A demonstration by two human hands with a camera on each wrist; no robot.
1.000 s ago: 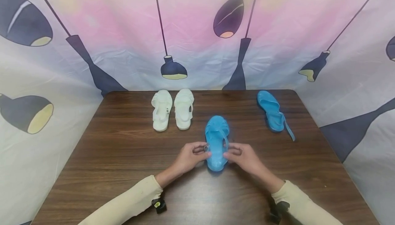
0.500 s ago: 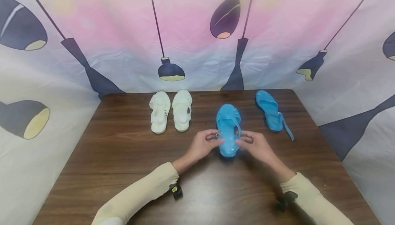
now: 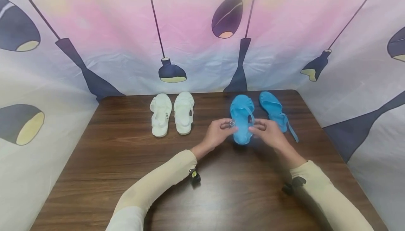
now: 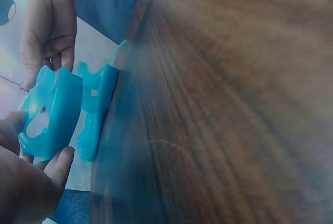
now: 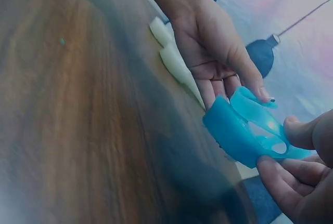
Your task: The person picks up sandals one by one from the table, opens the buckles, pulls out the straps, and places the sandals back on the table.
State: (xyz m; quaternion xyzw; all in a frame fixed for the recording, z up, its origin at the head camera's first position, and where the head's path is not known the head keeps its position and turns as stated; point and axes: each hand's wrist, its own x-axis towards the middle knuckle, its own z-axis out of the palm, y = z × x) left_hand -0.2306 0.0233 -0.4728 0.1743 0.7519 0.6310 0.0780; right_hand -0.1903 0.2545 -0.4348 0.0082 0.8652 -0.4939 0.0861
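Observation:
In the head view a blue jelly sandal (image 3: 242, 134) is held toe away from me near the table's back edge. My left hand (image 3: 217, 134) pinches its left side near the heel, close to a small metal buckle. On the opposite side my right hand (image 3: 269, 134) grips the heel area beside the strap. Both wrist views show this sandal (image 4: 65, 112) raised off the tabletop. Just right of it lies a second blue sandal (image 3: 271, 105), its loose strap trailing to the right and its heel partly behind my right hand.
Two white sandals (image 3: 160, 118) stand side by side at the back left of the brown wooden table (image 3: 126, 160). Behind and along the sides hangs a fabric backdrop (image 3: 196, 20) printed with lamps.
Both hands have carried the blue sandal away from me and to the right, up beside the other blue sandal. The head view has shifted slightly. The white pair stays put.

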